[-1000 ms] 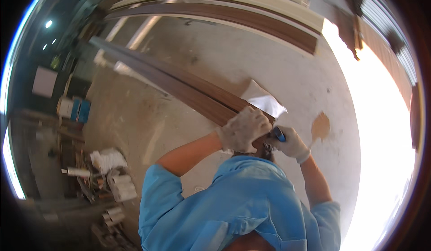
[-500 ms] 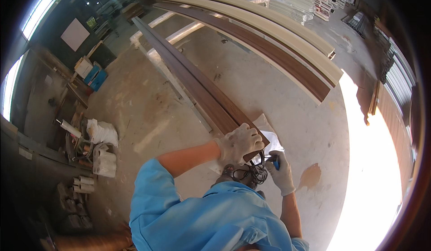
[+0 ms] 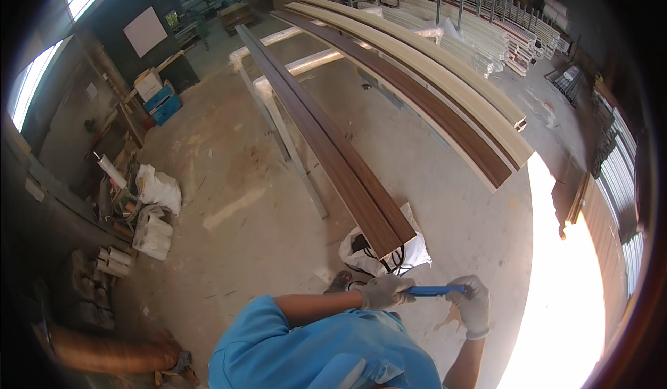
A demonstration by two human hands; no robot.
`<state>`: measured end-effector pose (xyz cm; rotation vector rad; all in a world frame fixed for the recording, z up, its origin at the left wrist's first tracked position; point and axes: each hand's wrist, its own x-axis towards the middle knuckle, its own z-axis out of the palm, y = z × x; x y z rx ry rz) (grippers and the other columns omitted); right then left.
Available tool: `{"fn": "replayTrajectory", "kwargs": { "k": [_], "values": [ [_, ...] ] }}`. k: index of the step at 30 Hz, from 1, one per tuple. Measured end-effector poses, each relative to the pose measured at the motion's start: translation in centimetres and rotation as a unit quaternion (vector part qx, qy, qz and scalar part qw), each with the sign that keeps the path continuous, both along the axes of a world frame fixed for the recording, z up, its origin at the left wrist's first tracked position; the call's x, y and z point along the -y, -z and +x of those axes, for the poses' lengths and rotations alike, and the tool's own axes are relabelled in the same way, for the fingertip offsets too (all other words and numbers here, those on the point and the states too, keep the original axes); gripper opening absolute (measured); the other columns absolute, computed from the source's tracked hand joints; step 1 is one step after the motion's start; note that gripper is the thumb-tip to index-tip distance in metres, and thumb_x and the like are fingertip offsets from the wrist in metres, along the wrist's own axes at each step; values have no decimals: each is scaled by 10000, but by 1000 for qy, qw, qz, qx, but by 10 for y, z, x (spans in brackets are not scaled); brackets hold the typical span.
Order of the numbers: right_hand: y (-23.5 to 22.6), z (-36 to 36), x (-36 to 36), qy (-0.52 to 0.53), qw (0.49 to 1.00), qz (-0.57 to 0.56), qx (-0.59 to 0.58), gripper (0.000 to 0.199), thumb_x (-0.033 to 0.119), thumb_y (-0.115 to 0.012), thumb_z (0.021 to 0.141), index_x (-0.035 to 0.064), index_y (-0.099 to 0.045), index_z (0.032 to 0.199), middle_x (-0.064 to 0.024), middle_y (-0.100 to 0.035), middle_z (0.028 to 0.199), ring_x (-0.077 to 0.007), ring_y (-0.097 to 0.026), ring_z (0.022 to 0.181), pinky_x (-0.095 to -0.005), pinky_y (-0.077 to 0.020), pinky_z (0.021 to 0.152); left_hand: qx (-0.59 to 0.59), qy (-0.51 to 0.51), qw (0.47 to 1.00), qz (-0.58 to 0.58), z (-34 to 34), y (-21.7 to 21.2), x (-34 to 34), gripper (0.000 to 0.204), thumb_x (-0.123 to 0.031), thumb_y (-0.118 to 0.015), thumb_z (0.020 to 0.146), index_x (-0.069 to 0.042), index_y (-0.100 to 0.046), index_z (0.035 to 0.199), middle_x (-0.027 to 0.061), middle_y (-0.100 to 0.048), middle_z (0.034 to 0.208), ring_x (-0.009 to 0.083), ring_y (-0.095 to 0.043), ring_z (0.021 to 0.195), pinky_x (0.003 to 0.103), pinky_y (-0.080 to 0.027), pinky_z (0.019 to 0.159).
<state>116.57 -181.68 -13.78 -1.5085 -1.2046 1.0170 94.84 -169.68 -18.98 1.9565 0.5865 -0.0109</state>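
Having been released by the gloved left hand [image 3: 384,293], the brown profile [image 3: 347,187] is left unheld across the centre of the frame, while a blue tool [image 3: 431,291] is gripped at lower centre between that hand and the gloved right hand [image 3: 474,304].

The tool [image 3: 427,291] looks smooth plastic, the plank [image 3: 362,212] smooth matt wood, the shirt [image 3: 299,347] matt cloth, the floor [image 3: 236,264] dull concrete.

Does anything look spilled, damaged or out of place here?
Yes: a brown patch on the floor, seen beside the right hand, stands out against the grey. Perhaps a stain or spill; part is hidden.
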Motion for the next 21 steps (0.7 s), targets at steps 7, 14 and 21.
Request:
{"fn": "replayTrajectory", "kwargs": {
  "k": [7,14,21],
  "values": [
    [37,-12,44,-185,970,-141,69,429,168,-655,898,59,-576,1305,-116,-694,864,-181,-668,724,-335,-533,673,-58,111,988,85,-7,-11,-6,290,-295,-710,871,-77,-689,1062,181,-686,839,314,-691,842,426,-499,735],
    [50,-5,79,77,981,-170,-45,201,175,-620,952,17,-603,1075,-79,-671,788,-157,-645,675,-321,-510,615,-58,-171,984,-4,-27,51,-30,603,-443,-777,833,-28,-610,1237,176,-650,1234,274,-678,1036,375,-539,837],
    [54,-27,60,30,960,-33,275,224,215,-665,940,49,-579,1063,-119,-698,834,-263,-683,684,-351,-528,621,160,-104,971,-146,-7,140,-28,535,-346,-582,1010,-22,-476,1422,153,-528,1398,221,-520,1282,320,-418,1070]
  ]
}}
